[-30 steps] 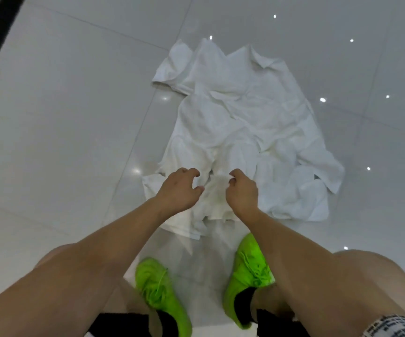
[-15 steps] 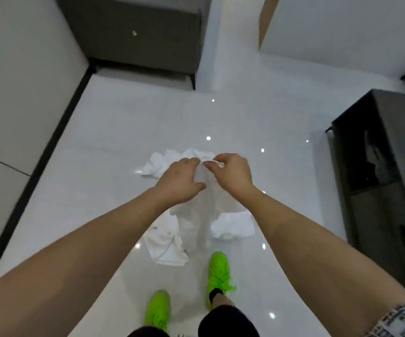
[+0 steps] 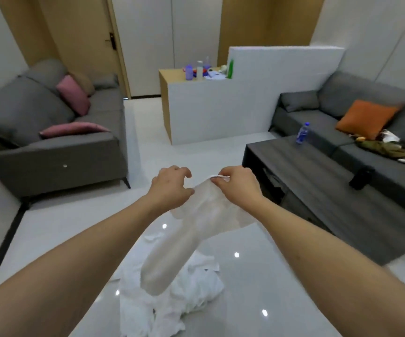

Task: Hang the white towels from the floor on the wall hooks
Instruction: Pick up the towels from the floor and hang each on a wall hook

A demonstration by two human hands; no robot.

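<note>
Both hands up at chest height, near each other but apart. Right hand [image 3: 239, 184] pinches the top edge of a white towel [image 3: 186, 237]; it hangs blurred below and between the hands. Left hand [image 3: 171, 188] has fingers curled at the towel's other top corner (grip hidden, cannot tell). Remaining towels [image 3: 172, 297] lie heaped on the floor [image 3: 269, 276] below the hands. Right of the right hand: dark coffee table [image 3: 318, 171] carrying a water bottle [image 3: 303, 133].

Held towel [image 3: 172, 251] motion-blurred; floor pile [image 3: 147, 310] cut off below.
</note>
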